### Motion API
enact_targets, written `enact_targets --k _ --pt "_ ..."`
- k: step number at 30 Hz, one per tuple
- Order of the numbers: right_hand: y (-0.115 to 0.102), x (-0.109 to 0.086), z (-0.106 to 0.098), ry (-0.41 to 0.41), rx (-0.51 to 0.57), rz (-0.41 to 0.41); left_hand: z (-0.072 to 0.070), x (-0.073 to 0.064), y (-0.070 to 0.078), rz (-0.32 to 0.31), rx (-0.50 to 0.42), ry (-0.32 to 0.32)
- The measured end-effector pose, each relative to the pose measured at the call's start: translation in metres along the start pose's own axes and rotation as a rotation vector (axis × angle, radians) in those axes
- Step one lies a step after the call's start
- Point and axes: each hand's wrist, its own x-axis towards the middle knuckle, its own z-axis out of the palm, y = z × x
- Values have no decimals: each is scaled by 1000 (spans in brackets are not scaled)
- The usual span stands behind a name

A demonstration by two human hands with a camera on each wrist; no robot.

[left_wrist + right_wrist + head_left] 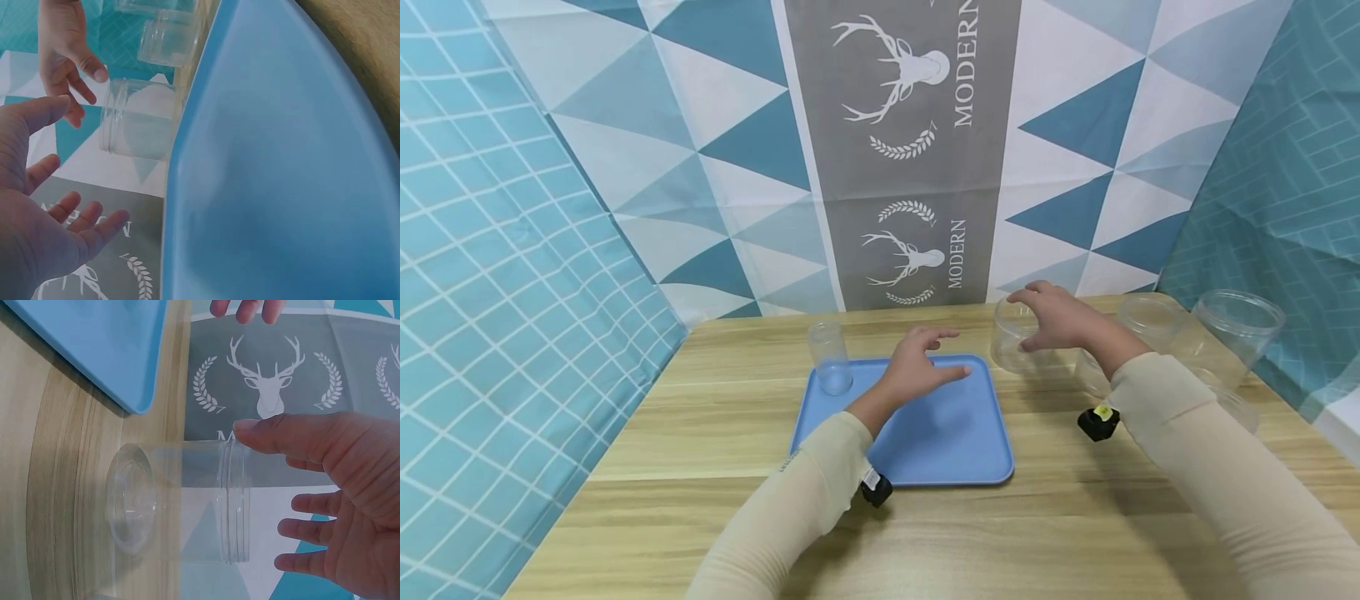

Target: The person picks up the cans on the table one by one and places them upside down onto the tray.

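A wide clear jar (pixel 1009 342) with a threaded rim stands upright on the table, just right of the blue tray (pixel 940 450). My right hand (pixel 1056 318) is at the jar's top with thumb and fingers spread apart. In the right wrist view the thumb tip lies by the jar's rim (pixel 236 500); whether it touches, I cannot tell. Above the tray, my left hand (pixel 917 367) has its thumb and fingers apart and holds nothing. A slim clear jar (pixel 829 358) stands upright at the tray's back left corner.
Several more clear jars stand on the right of the table, among them a large one (pixel 1238 329) and a smaller one (pixel 1150 321); my right forearm partly hides them. A patterned cloth (pixel 910 183) hangs behind the wooden table (pixel 715 433).
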Motion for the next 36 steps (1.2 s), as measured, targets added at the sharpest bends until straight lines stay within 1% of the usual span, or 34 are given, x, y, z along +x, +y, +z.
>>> enact_targets --k 4,7,11,18,21,26,31,36 --pt "0 4 1 2 -5 6 3 2 -3 -12 -56 -1" --pt "2 8 3 8 -7 5 6 2 -5 -30 -82 -5" --pt "5 13 7 15 -15 10 10 3 -6 -57 -91 -7" --pt "8 24 11 16 -16 40 15 4 -6 -77 -124 -4" --pt "10 30 11 9 -9 54 16 5 -7 -76 -154 -2" --pt "17 36 8 -11 -1 76 16 5 -4 -58 -184 -10" --pt "20 40 6 -45 16 90 15 5 -2 -78 -176 -13" --pt "19 43 7 -99 26 115 15 7 -3 -100 -217 -36"
